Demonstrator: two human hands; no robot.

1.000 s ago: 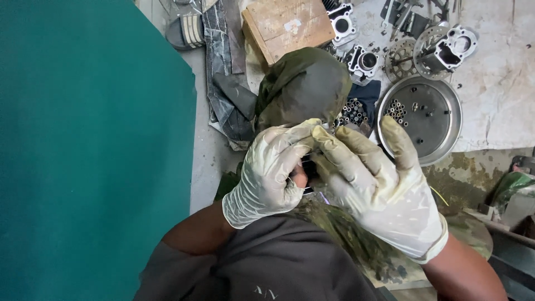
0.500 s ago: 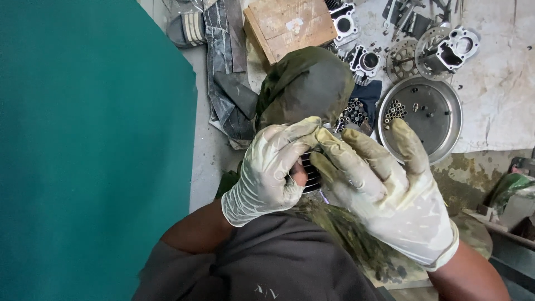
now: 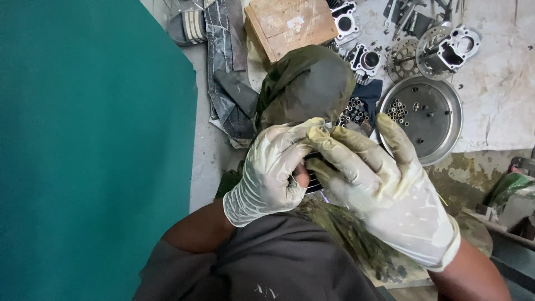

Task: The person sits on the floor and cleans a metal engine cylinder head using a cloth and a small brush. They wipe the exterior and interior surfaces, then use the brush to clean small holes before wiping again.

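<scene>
Finned part [image 3: 313, 179], dark, mostly hidden, sits pinched between left hand [image 3: 271, 174] and right hand [image 3: 379, 189]; fingertip grip should stay firm and even.

Single head view, looking steeply down, close on gloved hands; cluttered floor beyond.

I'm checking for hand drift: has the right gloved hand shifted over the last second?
Yes. The right hand has slid slightly down and right, its fingertip ending lower against the round metal tray.
</scene>
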